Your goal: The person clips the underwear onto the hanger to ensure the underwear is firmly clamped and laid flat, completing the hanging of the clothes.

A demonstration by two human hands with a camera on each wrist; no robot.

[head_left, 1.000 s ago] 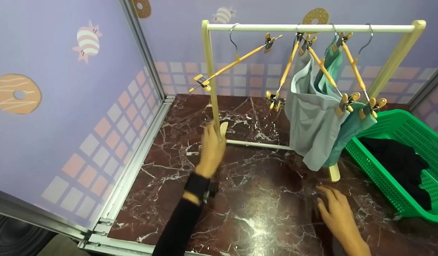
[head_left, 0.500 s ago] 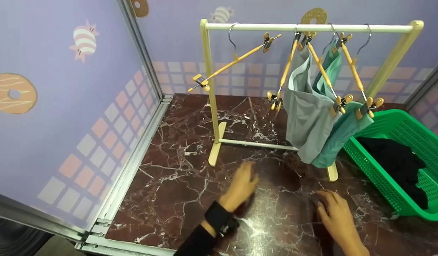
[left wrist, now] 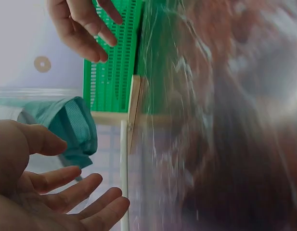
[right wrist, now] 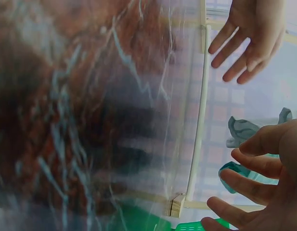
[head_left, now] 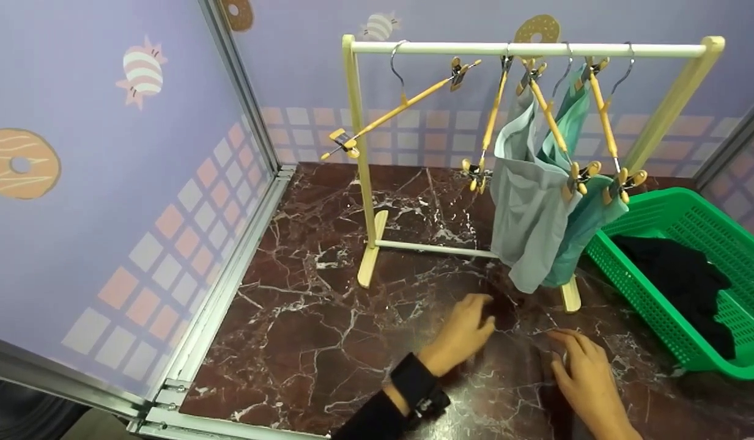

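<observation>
My left hand (head_left: 459,335) hovers over the marble tabletop with relaxed fingers, holding nothing. To its right, my right hand (head_left: 587,374) has loosely bent fingers and also holds nothing. Behind them stands a small garment rack (head_left: 367,183) with a white top rail. From it hang grey shorts (head_left: 529,214) and, beside them, green shorts (head_left: 587,226), each clipped to a yellow hanger. Two more yellow clip hangers, the left hanger (head_left: 407,104) and the middle hanger (head_left: 495,119), carry no garment. In the left wrist view, the green shorts (left wrist: 73,125) appear beyond the left fingers.
A green plastic basket (head_left: 633,290) stands right of the rack, with a black cloth (head_left: 676,281) inside. Patterned purple walls (head_left: 107,159) close off the left and back. The rack's wooden foot (head_left: 369,263) rests on the marble tabletop (head_left: 291,348).
My left hand has come away from the rack's left post, moving right and toward me, nearer the right hand. The right hand has barely moved. The hanging shorts have swung slightly.
</observation>
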